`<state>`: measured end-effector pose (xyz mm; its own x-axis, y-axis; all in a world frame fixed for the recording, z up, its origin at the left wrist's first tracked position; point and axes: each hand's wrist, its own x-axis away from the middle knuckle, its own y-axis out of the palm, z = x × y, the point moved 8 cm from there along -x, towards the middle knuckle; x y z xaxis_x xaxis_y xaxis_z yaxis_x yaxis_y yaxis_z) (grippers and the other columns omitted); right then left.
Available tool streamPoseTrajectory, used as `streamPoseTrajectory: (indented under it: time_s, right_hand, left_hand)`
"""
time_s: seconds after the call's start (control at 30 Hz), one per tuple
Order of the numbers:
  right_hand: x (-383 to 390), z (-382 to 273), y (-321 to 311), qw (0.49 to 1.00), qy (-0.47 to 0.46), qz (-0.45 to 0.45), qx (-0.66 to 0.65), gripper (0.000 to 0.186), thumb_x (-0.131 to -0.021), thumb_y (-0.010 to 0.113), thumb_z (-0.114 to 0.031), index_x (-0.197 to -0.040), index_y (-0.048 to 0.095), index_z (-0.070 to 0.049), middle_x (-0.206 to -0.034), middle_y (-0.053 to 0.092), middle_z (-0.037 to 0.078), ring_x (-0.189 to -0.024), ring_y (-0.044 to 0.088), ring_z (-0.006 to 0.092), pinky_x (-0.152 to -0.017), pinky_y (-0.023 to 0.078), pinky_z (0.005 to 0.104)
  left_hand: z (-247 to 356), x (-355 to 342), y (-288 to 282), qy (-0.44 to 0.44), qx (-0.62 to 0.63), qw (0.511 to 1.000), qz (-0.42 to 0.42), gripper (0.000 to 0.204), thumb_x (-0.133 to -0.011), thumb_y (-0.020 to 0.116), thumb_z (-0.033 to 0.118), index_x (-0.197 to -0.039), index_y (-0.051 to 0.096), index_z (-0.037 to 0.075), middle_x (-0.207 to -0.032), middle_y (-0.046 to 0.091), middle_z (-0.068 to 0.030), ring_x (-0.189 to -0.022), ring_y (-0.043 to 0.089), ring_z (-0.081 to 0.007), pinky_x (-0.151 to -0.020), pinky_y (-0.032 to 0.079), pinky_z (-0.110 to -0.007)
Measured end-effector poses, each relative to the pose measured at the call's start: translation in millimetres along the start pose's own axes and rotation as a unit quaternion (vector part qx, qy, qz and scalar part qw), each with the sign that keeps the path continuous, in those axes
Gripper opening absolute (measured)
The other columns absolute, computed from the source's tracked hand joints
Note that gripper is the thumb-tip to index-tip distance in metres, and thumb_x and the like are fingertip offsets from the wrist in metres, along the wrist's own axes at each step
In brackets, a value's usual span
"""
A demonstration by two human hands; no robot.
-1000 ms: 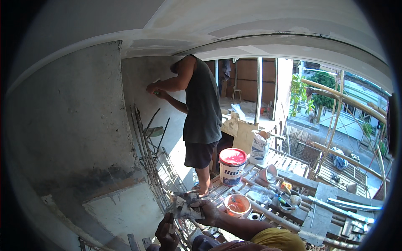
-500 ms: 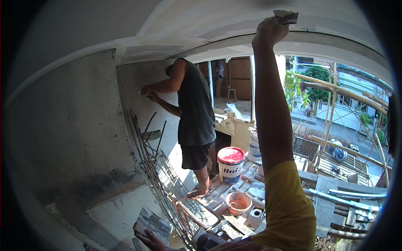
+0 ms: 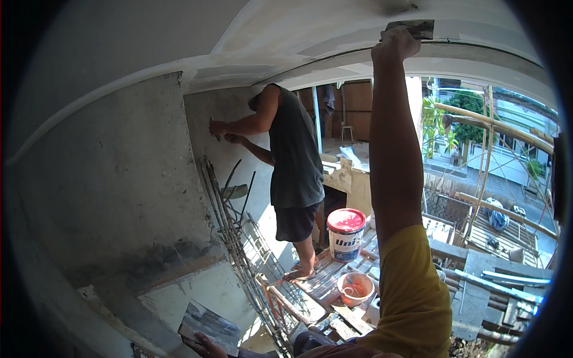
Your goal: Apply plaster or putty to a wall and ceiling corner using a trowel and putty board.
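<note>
My right hand [image 3: 395, 46] is raised overhead on a straight arm in a yellow sleeve. Its fingers are closed round a putty knife [image 3: 416, 28], whose wide blade lies at the white ceiling [image 3: 334, 30]. Grey and pale smoothed patches show on that ceiling around it. Low in the view, my left hand [image 3: 205, 346] grips a flat metal plate [image 3: 210, 325] smeared with grey paste. The plate is tilted, and part of the hand is cut off by the lower edge.
A co-worker [image 3: 296, 155] in a dark sleeveless top stands ahead, hands at the wall. Long rods [image 3: 227, 221] lean beside them. A red-lidded bucket [image 3: 345, 238] and an orange-stained pail [image 3: 356, 289] stand on the plank platform. Bamboo scaffolding [image 3: 488, 137] rises on the right.
The putty knife has turned, its blade now lying flatter along the ceiling. The plate in my left hand has shifted slightly left and down. The whole scene has slid a little right.
</note>
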<state>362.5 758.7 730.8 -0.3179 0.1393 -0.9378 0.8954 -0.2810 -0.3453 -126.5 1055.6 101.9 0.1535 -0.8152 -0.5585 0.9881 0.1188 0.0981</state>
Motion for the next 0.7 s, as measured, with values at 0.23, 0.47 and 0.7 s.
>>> streamPoseTrajectory:
  time_s: [0.23,0.47,0.7]
  right_hand:
    - [87,41,-124,0.468,0.232,0.322,-0.79,0.036,-0.085,0.042,0.005,-0.12,0.046,0.01,-0.102,0.051,0.023,-0.105,0.05,0.0354,-0.09,0.038,0.0442]
    - [44,32,2,0.336,0.271,0.252,-0.866,0.025,-0.085,0.041,-0.003,-0.103,0.046,0.014,-0.102,0.049,0.021,-0.098,0.052,0.0375,-0.082,0.041,0.0464]
    - [54,15,-84,0.416,0.296,0.275,-0.815,0.022,-0.083,0.05,-0.001,-0.101,0.046,0.01,-0.114,0.038,0.018,-0.102,0.048,0.0348,-0.084,0.039,0.0463]
  left_hand:
    - [9,-10,13,-0.056,-0.021,0.998,-0.017,0.065,-0.094,0.053,0.024,-0.141,0.017,-0.003,-0.137,0.031,-0.0309,-0.12,0.042,-0.037,-0.099,0.038,-0.043]
    - [7,-8,32,-0.062,0.022,0.997,-0.035,0.067,-0.095,0.051,0.029,-0.143,0.014,0.0,-0.139,0.029,-0.0304,-0.121,0.042,-0.0365,-0.099,0.038,-0.043]
    - [12,-10,26,-0.05,-0.034,0.998,-0.025,0.067,-0.096,0.049,0.03,-0.143,0.014,-0.001,-0.139,0.029,-0.031,-0.121,0.041,-0.0372,-0.1,0.036,-0.043]
